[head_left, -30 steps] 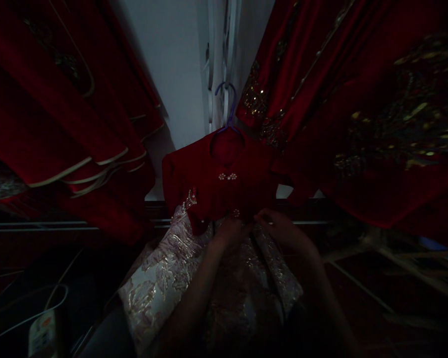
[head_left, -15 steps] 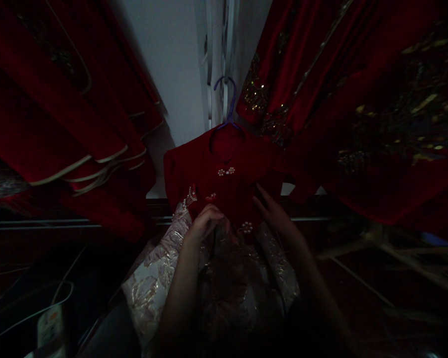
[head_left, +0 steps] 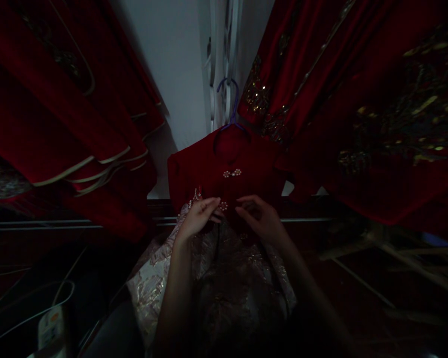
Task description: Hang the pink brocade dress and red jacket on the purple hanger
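A red jacket with pearl flower fasteners hangs on a purple hanger. Its top pearl fastener is joined across the front. My left hand pinches the jacket front beside the second pearl fastener, thumb and forefinger closed. Opposite it, my right hand hovers at the other side of the front, thumb and forefinger apart, with nothing visible between them. Below the jacket, a shiny pale brocade garment with gold patterns spreads under both forearms. Dim light hides the finer details.
Red garments with pale piping hang at left. Red garments with gold sequins hang at right, close to the jacket. A power strip with a white cable lies low left. A wooden frame stands low right.
My right hand has moved left and inward, bringing its fingertips near the left hand's. My left hand has shifted slightly up beside the second fastener. The view has shifted a little.
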The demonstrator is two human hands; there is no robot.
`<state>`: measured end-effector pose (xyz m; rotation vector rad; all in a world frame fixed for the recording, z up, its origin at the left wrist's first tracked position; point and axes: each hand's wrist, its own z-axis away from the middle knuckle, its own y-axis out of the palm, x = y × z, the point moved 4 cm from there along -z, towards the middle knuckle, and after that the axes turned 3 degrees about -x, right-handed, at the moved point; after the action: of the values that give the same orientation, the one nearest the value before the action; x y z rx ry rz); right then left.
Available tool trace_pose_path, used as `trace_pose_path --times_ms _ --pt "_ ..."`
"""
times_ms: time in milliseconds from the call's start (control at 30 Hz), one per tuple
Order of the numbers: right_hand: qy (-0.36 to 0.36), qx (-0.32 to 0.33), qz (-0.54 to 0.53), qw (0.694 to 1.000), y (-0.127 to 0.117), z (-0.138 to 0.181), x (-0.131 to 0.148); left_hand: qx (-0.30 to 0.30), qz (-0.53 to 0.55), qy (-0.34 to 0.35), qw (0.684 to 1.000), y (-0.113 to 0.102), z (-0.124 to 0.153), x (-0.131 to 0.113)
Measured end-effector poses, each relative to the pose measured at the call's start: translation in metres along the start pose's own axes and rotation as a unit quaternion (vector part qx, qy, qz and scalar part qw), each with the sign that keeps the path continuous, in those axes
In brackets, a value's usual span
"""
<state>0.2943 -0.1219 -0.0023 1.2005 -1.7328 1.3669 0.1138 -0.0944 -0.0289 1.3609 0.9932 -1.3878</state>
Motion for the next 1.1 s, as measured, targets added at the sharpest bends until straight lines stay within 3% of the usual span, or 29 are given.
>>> trace_pose_path --times_ms 100,167,233,300,367,433,600,733,900,1100 --pt "-0.01 -0.005 -0.001 1.0 0.01 0.005 0.005 0.08 -0.039 0.003 0.996 0.012 0.01 -0.007" --pt "-0.008 -0.012 -0.005 1.0 0.012 0.005 0.004 0.072 -0.065 0.022 0.995 0.012 0.01 -0.008" --pt "-0.006 -0.034 -0.01 0.999 0.009 0.004 0.002 0.002 -0.095 0.056 0.994 0.001 0.004 -0.005" --pt "-0.007 -0.055 -0.014 0.998 0.004 0.002 0.0 -0.122 -0.142 0.097 0.977 -0.019 -0.003 0.001" --pt "-0.007 -0.057 -0.02 0.998 0.002 0.001 -0.002 -0.26 -0.198 0.14 0.935 -0.042 -0.007 0.008" --pt "-0.007 -0.046 -0.025 0.999 0.002 0.0 -0.004 -0.331 -0.219 0.168 0.902 -0.057 -0.01 0.017" --pt "-0.014 0.011 -0.056 0.998 0.021 -0.002 -0.011 -0.293 -0.149 0.181 0.927 -0.063 -0.019 0.035" --pt "-0.018 -0.008 -0.112 0.993 0.038 -0.014 -0.015 -0.29 -0.158 0.18 0.927 -0.057 -0.019 0.031" --pt "-0.073 0.057 -0.109 0.99 0.066 -0.047 -0.009 -0.283 -0.136 0.188 0.931 -0.054 -0.018 0.025" --pt "-0.103 0.027 -0.085 0.991 0.086 -0.075 -0.012 -0.304 -0.087 0.205 0.926 -0.052 -0.016 0.02"
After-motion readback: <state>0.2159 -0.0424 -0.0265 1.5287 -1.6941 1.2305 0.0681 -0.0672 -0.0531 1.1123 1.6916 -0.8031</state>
